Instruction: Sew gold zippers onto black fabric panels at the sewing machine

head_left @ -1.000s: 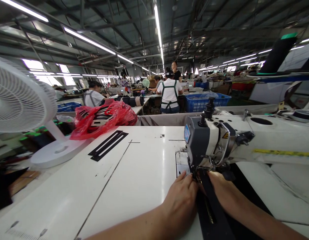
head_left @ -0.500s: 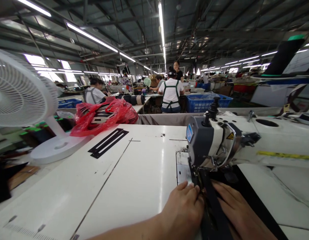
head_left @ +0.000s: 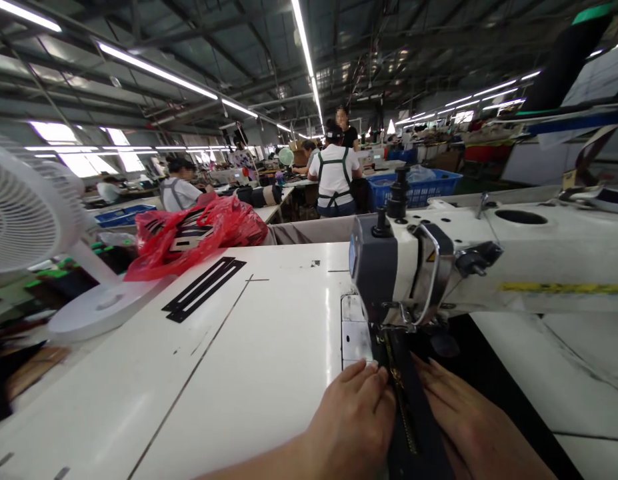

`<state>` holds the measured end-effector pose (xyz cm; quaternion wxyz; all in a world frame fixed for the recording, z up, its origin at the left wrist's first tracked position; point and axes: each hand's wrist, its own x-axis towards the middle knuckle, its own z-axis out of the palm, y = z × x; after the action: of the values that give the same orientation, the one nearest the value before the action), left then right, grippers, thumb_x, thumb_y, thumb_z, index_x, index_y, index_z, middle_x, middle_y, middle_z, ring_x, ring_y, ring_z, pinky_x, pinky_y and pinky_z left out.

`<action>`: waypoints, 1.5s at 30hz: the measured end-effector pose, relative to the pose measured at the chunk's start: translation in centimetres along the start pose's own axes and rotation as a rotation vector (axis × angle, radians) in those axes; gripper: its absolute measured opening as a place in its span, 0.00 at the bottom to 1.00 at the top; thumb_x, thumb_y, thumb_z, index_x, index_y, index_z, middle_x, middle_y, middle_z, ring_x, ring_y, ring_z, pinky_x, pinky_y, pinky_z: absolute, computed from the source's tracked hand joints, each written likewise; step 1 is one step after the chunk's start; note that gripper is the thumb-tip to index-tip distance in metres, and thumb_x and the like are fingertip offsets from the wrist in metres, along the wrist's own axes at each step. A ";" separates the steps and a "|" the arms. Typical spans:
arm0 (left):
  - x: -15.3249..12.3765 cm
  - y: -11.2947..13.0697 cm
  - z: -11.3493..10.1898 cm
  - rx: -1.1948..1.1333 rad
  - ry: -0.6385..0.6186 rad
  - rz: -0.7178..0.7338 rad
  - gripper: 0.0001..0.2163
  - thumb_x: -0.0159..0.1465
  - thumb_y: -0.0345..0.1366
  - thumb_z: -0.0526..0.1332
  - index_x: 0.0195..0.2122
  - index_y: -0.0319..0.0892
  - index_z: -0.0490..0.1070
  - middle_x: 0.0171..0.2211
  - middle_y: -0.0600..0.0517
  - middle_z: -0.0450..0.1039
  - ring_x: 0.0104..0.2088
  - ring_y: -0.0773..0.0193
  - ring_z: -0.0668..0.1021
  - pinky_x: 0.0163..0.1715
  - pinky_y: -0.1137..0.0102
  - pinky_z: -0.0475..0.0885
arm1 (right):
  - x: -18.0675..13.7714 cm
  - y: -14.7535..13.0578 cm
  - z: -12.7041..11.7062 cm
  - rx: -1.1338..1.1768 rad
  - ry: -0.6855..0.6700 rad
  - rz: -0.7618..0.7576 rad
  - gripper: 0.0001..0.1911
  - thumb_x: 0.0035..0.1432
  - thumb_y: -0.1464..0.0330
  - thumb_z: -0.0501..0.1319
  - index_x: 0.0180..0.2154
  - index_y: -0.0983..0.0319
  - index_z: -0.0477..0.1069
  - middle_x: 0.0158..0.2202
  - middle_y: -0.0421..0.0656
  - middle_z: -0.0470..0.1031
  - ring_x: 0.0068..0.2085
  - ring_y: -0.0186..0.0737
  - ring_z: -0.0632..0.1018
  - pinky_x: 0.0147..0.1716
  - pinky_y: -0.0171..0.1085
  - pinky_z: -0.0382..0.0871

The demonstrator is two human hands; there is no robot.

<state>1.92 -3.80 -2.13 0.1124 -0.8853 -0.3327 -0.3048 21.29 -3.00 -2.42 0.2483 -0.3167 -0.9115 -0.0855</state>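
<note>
Clock positions are taken from the black cloth strip (head_left: 423,407), as seen in the head view, with twelve o'clock at the top.

The strip lies on the table (head_left: 269,360), its far end under the sewing machine (head_left: 419,260) at twelve o'clock. A gold-toothed zipper (head_left: 403,400) runs lengthwise along it.

Left hand (head_left: 356,417): at nine o'clock, fingers bent and close together at the strip's edge. Whether they pinch the cloth cannot be told.

Right hand (head_left: 466,417): at three o'clock, fingers extended toward the machine, against the strip's opposite edge. Its grip cannot be determined; the fingertips are partly hidden.

A black sheet (head_left: 481,343) lies beyond the right hand, at two o'clock; whether it joins the strip is unclear.

Black slotted frames (head_left: 177,311) lie overlapped on the table at ten o'clock. Farther out, a red plastic bag (head_left: 233,223) sits between ten and eleven, with a white fan (head_left: 33,207) at ten. A blue basket (head_left: 413,191) stands at twelve, beyond the machine. A co-worker in a white shirt (head_left: 333,175) is between eleven and twelve.
</note>
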 end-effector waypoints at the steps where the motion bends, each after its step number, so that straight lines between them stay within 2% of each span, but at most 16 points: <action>1: 0.0 -0.1 0.1 -0.002 0.011 -0.008 0.11 0.66 0.28 0.49 0.36 0.33 0.71 0.36 0.45 0.75 0.38 0.61 0.78 0.46 0.65 0.73 | 0.1 0.1 0.0 -0.003 0.013 0.004 0.23 0.55 0.75 0.52 0.53 0.68 0.66 0.51 0.53 0.71 0.53 0.46 0.71 0.47 0.43 0.72; 10: 0.9 -1.4 0.8 -0.045 -0.044 -0.016 0.09 0.65 0.28 0.52 0.33 0.34 0.71 0.30 0.47 0.73 0.34 0.63 0.77 0.44 0.65 0.73 | 2.0 0.3 -0.4 0.082 0.055 0.058 0.19 0.58 0.73 0.51 0.49 0.62 0.70 0.45 0.49 0.75 0.46 0.44 0.76 0.44 0.40 0.74; 17: 1.2 -1.8 0.9 -0.070 -0.060 -0.034 0.07 0.64 0.29 0.53 0.32 0.35 0.70 0.29 0.48 0.72 0.33 0.62 0.76 0.43 0.66 0.74 | 2.7 0.7 -0.2 0.066 0.047 0.068 0.18 0.54 0.77 0.49 0.43 0.63 0.72 0.39 0.49 0.77 0.40 0.43 0.77 0.39 0.40 0.75; 22: 1.0 -2.0 1.3 -0.049 -0.081 -0.031 0.05 0.64 0.29 0.55 0.36 0.36 0.70 0.33 0.47 0.73 0.37 0.62 0.75 0.46 0.65 0.72 | 2.9 1.5 0.5 -0.111 0.119 0.100 0.16 0.53 0.79 0.47 0.35 0.64 0.72 0.30 0.50 0.74 0.34 0.47 0.76 0.30 0.43 0.73; 25: 1.0 -2.1 1.3 -0.053 -0.106 -0.038 0.04 0.62 0.29 0.56 0.36 0.36 0.70 0.33 0.47 0.72 0.37 0.61 0.75 0.47 0.65 0.71 | 3.2 2.0 0.7 -0.147 0.109 0.097 0.16 0.54 0.79 0.47 0.34 0.63 0.71 0.29 0.48 0.74 0.30 0.45 0.75 0.28 0.42 0.71; 33: 1.0 -1.7 0.5 -0.075 -0.141 -0.037 0.10 0.62 0.32 0.57 0.45 0.39 0.68 0.38 0.45 0.71 0.40 0.57 0.74 0.44 0.61 0.71 | 3.3 2.9 1.4 -0.053 0.106 0.237 0.12 0.57 0.71 0.49 0.33 0.62 0.71 0.30 0.47 0.76 0.32 0.45 0.78 0.29 0.39 0.71; 38: 0.9 -1.7 0.7 -0.017 -0.116 -0.024 0.09 0.61 0.34 0.59 0.43 0.40 0.70 0.36 0.45 0.70 0.39 0.56 0.73 0.40 0.62 0.72 | 3.7 2.5 1.2 -0.041 0.112 0.230 0.16 0.59 0.72 0.45 0.31 0.62 0.71 0.28 0.47 0.77 0.29 0.44 0.78 0.29 0.40 0.71; 45: 0.7 -1.7 1.3 -0.023 -0.066 -0.018 0.08 0.62 0.32 0.57 0.42 0.40 0.70 0.35 0.46 0.70 0.36 0.57 0.73 0.37 0.62 0.73 | 4.4 2.6 0.4 0.144 -0.003 0.342 0.09 0.53 0.69 0.53 0.28 0.60 0.71 0.30 0.45 0.77 0.33 0.43 0.78 0.33 0.38 0.71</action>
<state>1.79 -1.59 -2.70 0.0883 -0.8932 -0.3406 -0.2801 19.78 1.54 -0.53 0.2798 -0.4483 -0.8486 0.0241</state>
